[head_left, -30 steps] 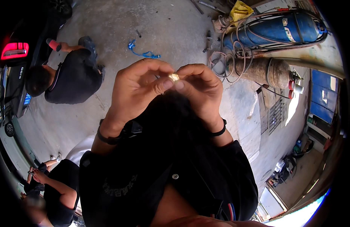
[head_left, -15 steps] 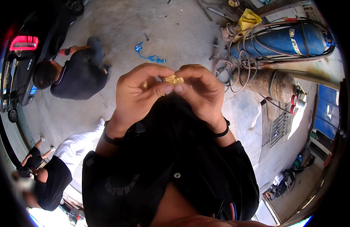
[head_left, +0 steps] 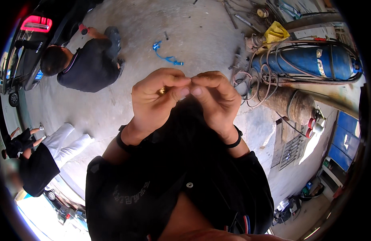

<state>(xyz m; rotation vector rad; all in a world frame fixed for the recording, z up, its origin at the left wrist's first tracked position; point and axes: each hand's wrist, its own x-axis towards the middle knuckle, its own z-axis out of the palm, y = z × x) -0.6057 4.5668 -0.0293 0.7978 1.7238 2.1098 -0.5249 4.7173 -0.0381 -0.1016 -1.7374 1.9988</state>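
My left hand (head_left: 157,96) and my right hand (head_left: 217,98) are raised in front of my chest, thumbs and fingertips pinched together and meeting in the middle. A small shiny gold-coloured thing (head_left: 162,91) shows inside the curl of my left fingers; its kind is not clear. Whatever is pinched between the fingertips of the two hands, if anything, is hidden by the fingers and thumbs.
A blue strap (head_left: 167,58) lies on the concrete floor ahead. A blue gas cylinder (head_left: 305,62), a rusty brown cylinder (head_left: 289,104) and looped hoses (head_left: 243,78) are at right. One person (head_left: 89,66) crouches by a dark car (head_left: 31,52); another (head_left: 39,168) stands left.
The crumpled gold-coloured piece that showed between my fingertips is no longer visible there. Both hands have shifted slightly right in the picture. The person in white trousers has changed stance.
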